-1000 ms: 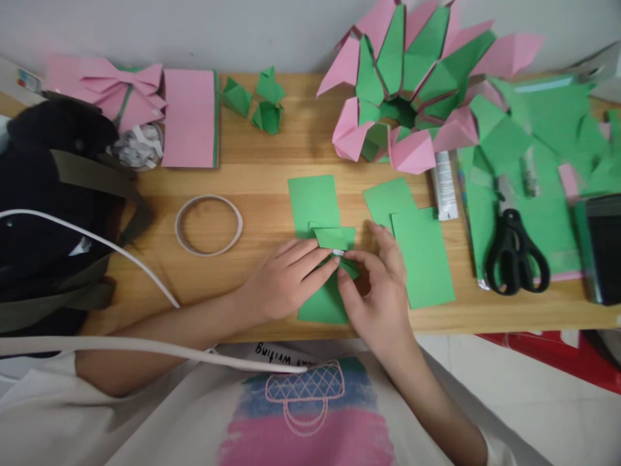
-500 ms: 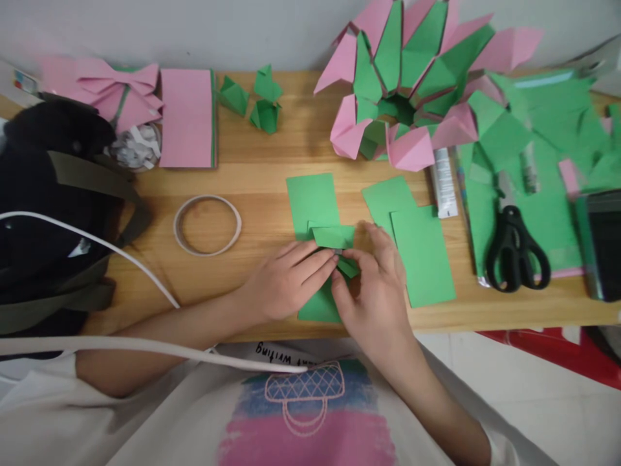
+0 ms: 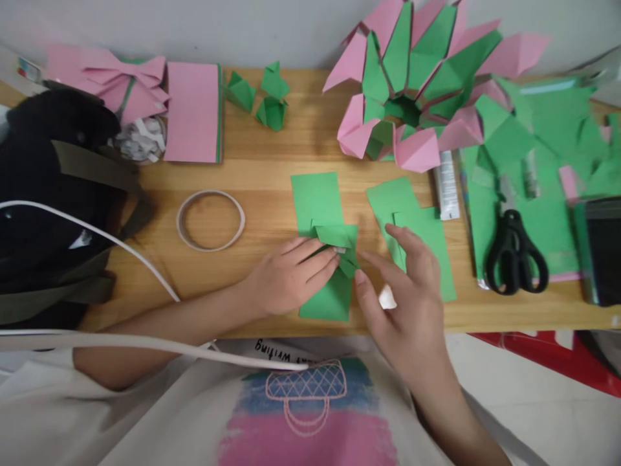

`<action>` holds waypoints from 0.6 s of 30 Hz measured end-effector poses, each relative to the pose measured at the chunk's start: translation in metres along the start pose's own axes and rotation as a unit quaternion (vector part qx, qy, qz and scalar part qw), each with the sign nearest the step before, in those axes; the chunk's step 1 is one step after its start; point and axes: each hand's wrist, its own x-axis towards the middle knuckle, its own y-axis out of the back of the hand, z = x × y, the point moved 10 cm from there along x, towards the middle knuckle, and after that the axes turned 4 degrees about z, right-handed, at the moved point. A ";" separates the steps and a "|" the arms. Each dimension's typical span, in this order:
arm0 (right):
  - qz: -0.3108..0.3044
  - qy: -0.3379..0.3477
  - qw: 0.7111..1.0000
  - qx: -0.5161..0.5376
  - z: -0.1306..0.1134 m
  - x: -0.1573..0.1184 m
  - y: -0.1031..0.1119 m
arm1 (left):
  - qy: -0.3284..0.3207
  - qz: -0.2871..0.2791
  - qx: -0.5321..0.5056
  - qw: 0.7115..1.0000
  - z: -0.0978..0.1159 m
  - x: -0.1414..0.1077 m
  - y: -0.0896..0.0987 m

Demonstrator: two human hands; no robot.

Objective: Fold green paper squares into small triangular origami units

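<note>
My left hand [image 3: 294, 275] presses a small folded green paper piece [image 3: 337, 234] down with its fingertips. A small pale strip shows at the fingertips, by the fold. Under this piece lie flat green paper sheets [image 3: 316, 194], partly covered by the hand. My right hand [image 3: 405, 291] hovers just right of the folded piece, thumb and fingers spread. Below its fingers a small white scrap [image 3: 387, 297] shows; I cannot tell whether it touches the hand. Two more green sheets [image 3: 439, 259] lie partly behind this hand.
A tape roll [image 3: 210, 221] lies left of my hands, with a black bag [image 3: 58, 213] beyond. Pink sheets [image 3: 193, 113] and small green folded pieces [image 3: 272, 113] lie at the back. Right are a pink-and-green paper form [image 3: 412, 139], a tube [image 3: 447, 188] and scissors [image 3: 516, 252].
My right hand has come off the folded green piece and moved right, its fingers now apart, with a white scrap showing. My left hand stays on the piece.
</note>
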 end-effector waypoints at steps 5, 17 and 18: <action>-0.036 0.125 0.989 -0.063 -0.005 -0.003 -0.009 | 0.012 0.001 0.004 1.000 -0.002 -0.002 -0.001; -0.090 0.246 0.963 -0.069 0.003 0.001 -0.025 | 0.039 0.025 -0.005 0.999 -0.006 -0.003 0.003; -0.091 0.258 0.959 -0.072 0.001 0.003 -0.025 | 0.040 0.025 -0.009 0.999 -0.006 -0.003 0.003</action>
